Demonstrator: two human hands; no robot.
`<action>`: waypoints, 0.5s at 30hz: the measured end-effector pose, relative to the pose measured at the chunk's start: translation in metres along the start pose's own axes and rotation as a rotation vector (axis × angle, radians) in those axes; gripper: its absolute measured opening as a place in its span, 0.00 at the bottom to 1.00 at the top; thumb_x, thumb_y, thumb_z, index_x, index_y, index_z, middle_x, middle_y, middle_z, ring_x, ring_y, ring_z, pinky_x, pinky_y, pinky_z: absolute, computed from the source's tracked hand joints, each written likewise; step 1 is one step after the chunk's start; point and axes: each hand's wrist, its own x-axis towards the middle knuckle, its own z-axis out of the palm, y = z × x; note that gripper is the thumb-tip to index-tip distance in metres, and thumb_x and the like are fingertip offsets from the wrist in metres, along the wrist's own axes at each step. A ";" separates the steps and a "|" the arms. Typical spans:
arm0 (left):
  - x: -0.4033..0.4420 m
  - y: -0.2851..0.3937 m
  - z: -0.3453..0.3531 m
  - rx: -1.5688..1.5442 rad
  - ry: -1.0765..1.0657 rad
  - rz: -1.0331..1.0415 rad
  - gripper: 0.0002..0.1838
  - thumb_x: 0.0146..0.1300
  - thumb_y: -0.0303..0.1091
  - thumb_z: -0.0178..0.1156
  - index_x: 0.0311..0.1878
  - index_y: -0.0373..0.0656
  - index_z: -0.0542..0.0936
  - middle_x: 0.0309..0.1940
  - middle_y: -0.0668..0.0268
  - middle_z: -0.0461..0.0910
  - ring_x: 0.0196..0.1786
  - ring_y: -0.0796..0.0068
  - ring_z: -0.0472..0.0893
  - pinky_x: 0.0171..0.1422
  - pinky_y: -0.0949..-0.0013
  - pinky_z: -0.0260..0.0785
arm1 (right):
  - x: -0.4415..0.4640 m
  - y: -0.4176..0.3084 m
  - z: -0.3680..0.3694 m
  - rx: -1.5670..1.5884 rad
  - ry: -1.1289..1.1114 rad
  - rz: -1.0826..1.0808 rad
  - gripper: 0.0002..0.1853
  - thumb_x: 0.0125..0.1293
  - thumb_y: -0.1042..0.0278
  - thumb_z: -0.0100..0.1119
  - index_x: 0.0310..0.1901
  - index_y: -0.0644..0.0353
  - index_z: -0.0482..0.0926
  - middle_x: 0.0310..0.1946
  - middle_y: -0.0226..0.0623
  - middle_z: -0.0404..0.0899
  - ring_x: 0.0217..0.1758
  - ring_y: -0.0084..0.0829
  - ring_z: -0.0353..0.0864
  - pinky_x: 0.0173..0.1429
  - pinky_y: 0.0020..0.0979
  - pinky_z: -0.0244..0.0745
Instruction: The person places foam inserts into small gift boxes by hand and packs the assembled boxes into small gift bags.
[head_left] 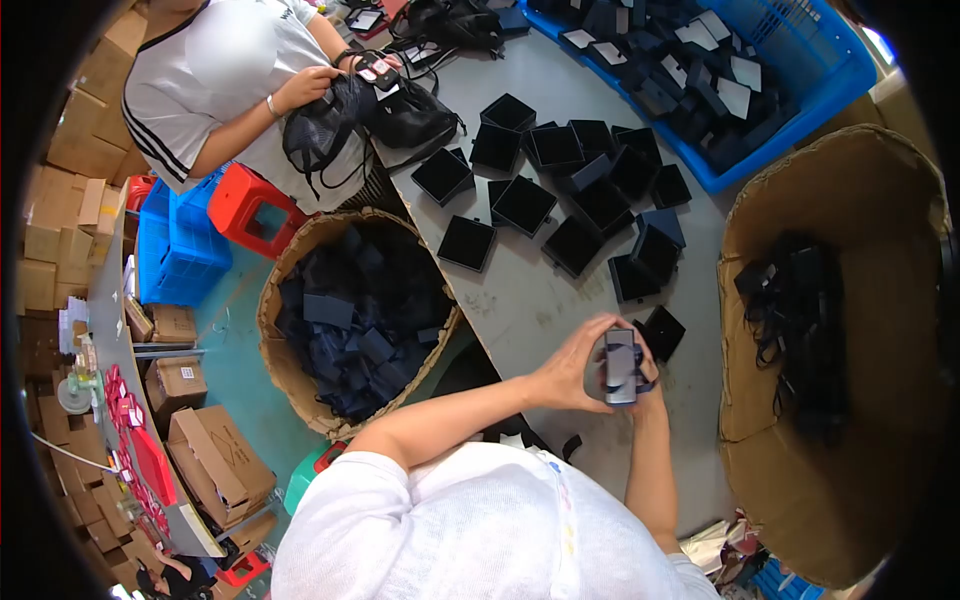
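Note:
Close to my body, over the table, both hands hold a small dark box (621, 366) with a pale grey, shiny-looking face. My left hand (572, 372) curves round its left side, thumb below and fingers above. From the right, my right hand (648, 378) closes on it, with its fingers partly hidden behind the box. Just beyond my hands lies a black open box tray (664, 334). Farther up the table are several more black trays, such as one (466, 244) near the left edge and another (524, 206) in the pile.
A blue crate (715, 182) with dark boxes stands at the back right. Right of the table (530, 300) is a large carton (760, 480) holding black items. A round carton (270, 330) of dark blue boxes stands left. Across the table, another person (225, 95) handles black mesh bags (325, 135).

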 end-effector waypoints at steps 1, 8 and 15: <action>0.002 -0.007 -0.017 0.203 0.011 0.024 0.60 0.34 0.40 0.78 0.71 0.41 0.52 0.68 0.49 0.55 0.71 0.45 0.56 0.74 0.49 0.50 | 0.004 0.003 -0.012 0.070 0.139 0.027 0.22 0.74 0.48 0.45 0.54 0.56 0.77 0.50 0.29 0.73 0.52 0.23 0.70 0.57 0.25 0.65; 0.001 -0.128 -0.144 0.976 0.422 -0.667 0.55 0.42 0.44 0.72 0.73 0.44 0.52 0.70 0.49 0.50 0.69 0.38 0.53 0.69 0.42 0.51 | -0.005 -0.009 -0.047 -0.643 0.552 -0.321 0.15 0.73 0.59 0.51 0.51 0.62 0.77 0.41 0.33 0.78 0.44 0.24 0.74 0.52 0.25 0.69; -0.019 -0.085 -0.115 0.934 0.080 -0.871 0.45 0.54 0.62 0.61 0.72 0.55 0.58 0.72 0.46 0.45 0.63 0.30 0.62 0.56 0.45 0.71 | -0.006 -0.007 -0.036 -0.464 0.622 -0.190 0.17 0.73 0.57 0.51 0.52 0.63 0.77 0.45 0.35 0.79 0.48 0.26 0.75 0.56 0.27 0.69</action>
